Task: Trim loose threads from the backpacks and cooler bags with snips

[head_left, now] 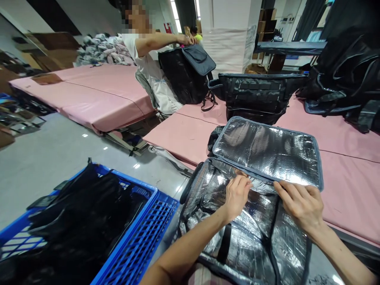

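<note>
An insulated cooler bag (255, 213) with shiny silver lining stands open in front of me, its mouth towards me. Its lid (267, 146), foil-lined and edged in grey-blue binding, is folded back onto the pink table. My left hand (238, 194) is closed in a pinch just inside the back rim; what its fingertips hold is hidden. At the same rim, further right, my right hand (303, 204) has its fingers curled over the seam where lid and bag meet, gripping the edge. Black straps cross the lining inside.
A blue plastic crate (166, 213) full of black fabric pieces stands at the left on the floor. Across the pink table (184, 134), a co-worker (157, 75) handles a black bag (184, 73). More black bags (255, 95) stand at the back and right.
</note>
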A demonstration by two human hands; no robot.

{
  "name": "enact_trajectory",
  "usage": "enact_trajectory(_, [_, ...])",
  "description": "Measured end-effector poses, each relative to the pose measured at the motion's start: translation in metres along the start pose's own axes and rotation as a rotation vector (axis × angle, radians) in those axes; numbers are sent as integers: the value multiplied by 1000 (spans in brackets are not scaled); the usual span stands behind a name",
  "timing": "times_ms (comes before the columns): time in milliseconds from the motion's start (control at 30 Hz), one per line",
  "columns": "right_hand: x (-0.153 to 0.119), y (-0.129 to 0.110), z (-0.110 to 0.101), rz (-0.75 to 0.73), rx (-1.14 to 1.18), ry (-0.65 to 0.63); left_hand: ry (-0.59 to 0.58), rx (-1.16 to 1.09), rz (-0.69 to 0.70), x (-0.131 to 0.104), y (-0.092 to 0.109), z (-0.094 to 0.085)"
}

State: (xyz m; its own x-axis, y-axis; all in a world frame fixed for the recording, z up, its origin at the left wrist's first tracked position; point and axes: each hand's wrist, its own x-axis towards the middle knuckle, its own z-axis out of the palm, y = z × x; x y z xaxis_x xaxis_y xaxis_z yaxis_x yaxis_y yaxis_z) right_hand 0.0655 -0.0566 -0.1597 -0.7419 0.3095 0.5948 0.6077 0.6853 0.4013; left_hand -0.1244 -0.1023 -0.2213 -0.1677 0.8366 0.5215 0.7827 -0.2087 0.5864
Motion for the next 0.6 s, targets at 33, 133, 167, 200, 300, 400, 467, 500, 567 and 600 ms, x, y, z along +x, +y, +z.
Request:
enact_trajectory(33, [2, 2, 1, 6, -16, -11, 8, 7, -12, 2, -1, 3])
enact_trajectory(133, [13, 8, 3, 48, -58, -57, 22, 82, 1, 9, -1, 11])
enact_trajectory(167, [17, 10, 3, 72, -60, -73, 25, 115, 6, 12, 0, 13])
enact_trajectory(200, [21, 12, 4, 93, -53, -87, 29, 143, 2, 15, 2, 15])
enact_trajectory(300, [27, 17, 7, 131, -10, -110, 25, 182, -31, 23, 9, 19])
enact_trajectory(400, [25, 18, 8, 130, 21, -95, -3, 161, -44, 27, 15, 21])
enact_trajectory(467, [22, 17, 6, 113, 29, -62, -28, 117, -48, 26, 15, 18])
enact_trajectory(500, [20, 16, 5, 98, 27, -42, -43, 88, -48, 25, 15, 16])
enact_trajectory(567, [19, 12, 2, 53, 11, -15, -81, 29, -36, 23, 13, 11])
enact_trajectory(600, [19, 11, 1, 25, -2, -12, -98, 3, -29, 22, 12, 8])
